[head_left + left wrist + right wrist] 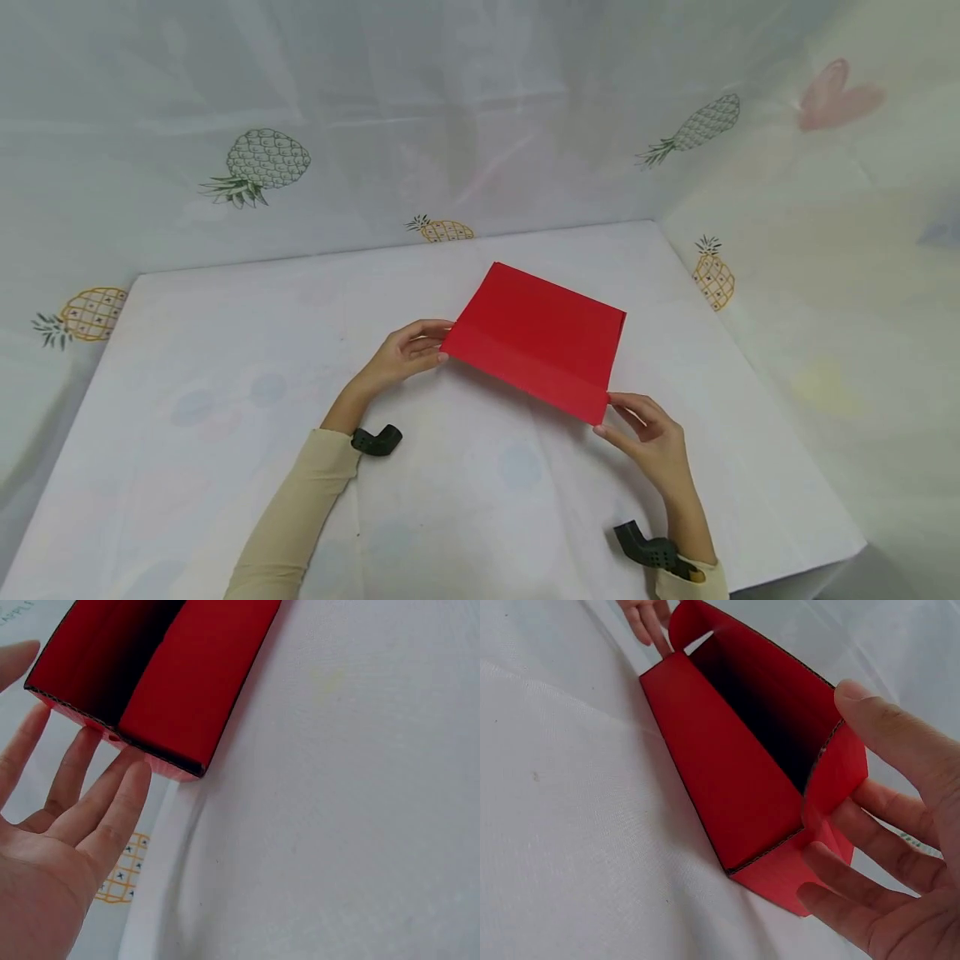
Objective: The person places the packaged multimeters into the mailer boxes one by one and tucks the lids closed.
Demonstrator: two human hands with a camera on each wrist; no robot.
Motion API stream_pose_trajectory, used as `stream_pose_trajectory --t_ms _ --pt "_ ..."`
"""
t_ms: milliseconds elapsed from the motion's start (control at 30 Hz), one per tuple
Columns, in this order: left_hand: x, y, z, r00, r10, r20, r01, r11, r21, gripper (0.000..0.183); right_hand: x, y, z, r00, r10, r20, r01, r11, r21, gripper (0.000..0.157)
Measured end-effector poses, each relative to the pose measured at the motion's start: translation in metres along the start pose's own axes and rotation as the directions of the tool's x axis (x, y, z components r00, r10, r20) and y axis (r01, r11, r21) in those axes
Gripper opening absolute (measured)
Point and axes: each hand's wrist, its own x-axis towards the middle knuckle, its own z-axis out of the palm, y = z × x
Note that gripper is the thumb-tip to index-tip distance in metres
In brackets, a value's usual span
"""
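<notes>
A red cardboard box (pixel 542 337) stands over the white-covered table, its lid panel upward in the head view. Both wrist views show a dark gap between the lid and the front wall (pixel 720 765) of the box. At the left end, my left hand (pixel 408 350) holds the corner, thumb by the lid's front edge and fingers along the end wall (pixel 112 733). My right hand (pixel 651 437) grips the opposite corner, its thumb at the lid corner and its fingers against the side (pixel 780 870). A curved flap (pixel 821 769) shows beside the right thumb.
A white cloth (pixel 247 400) with faint spots covers the table, slightly wrinkled. Behind and to the right hangs a pale curtain (pixel 480 108) printed with pineapples. A black wrist mount (pixel 377 441) sits on the left forearm, and another mount (pixel 647 550) on the right.
</notes>
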Motion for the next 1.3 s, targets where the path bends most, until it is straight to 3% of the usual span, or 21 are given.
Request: stream_pose_trajectory --t_ms 133,300,400,567,733,1167,1300 --pt "0.0 -0.003 -0.003 1.0 -0.007 -0.014 0.007 1.0 0.011 0.048 0.002 0.001 -0.001 1.0 0.03 -0.001 -0.03 0.999 -0.016 0.047" --pt "0.001 -0.005 -0.003 0.998 -0.062 -0.004 0.062 0.998 -0.004 0.047 0.0 0.005 -0.001 0.997 0.07 -0.026 -0.07 0.998 -0.004 0.045" --pt "0.001 -0.006 -0.004 0.996 -0.094 0.004 0.094 0.995 -0.014 0.048 -0.001 0.007 0.001 0.998 0.058 -0.022 -0.057 0.998 0.032 0.046" --pt "0.001 -0.007 -0.004 0.996 -0.087 0.005 0.087 0.996 -0.003 0.047 -0.003 0.01 0.003 0.999 0.031 -0.025 -0.029 0.997 0.073 0.048" --pt "-0.001 -0.01 -0.002 0.995 -0.096 0.008 0.096 0.995 -0.014 0.047 -0.006 0.013 0.003 0.999 0.045 -0.03 -0.045 0.999 0.026 0.049" --pt "-0.003 -0.013 0.0 1.0 -0.003 -0.024 0.002 0.999 -0.035 0.047 -0.006 0.016 0.001 1.0 0.019 -0.015 -0.018 0.995 0.095 0.05" --pt "-0.002 -0.012 0.001 0.999 0.013 -0.032 -0.013 1.0 0.004 0.045 -0.005 0.016 0.0 1.0 0.021 -0.021 -0.018 0.989 0.149 0.049"
